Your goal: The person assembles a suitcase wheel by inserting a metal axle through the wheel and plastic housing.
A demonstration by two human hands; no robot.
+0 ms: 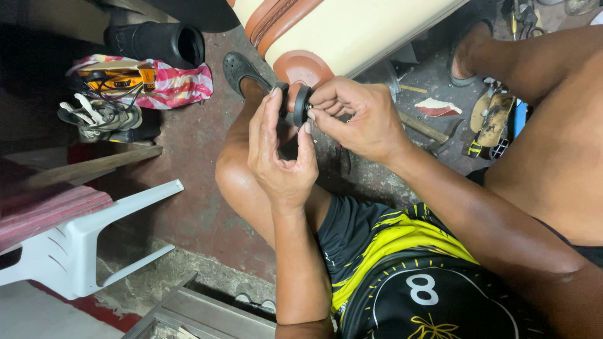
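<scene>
A cream suitcase [352,31] with brown trim lies tilted at the top, its brown corner piece [301,66] toward me. A black caster wheel [301,105] sits just under that corner. My left hand [279,154] cups the wheel from the left, thumb and fingers on its rim. From the right, my right hand [358,116] pinches the wheel's hub with its fingertips. Both hands hover above my left knee [235,179].
A hammer [427,132] lies on the concrete floor right of my hands. Left stand a white plastic chair [81,238], a wooden stick [94,164], shoes [97,116], a striped cloth [179,85] and a black boot [163,41]. Tools and scraps lie at the upper right.
</scene>
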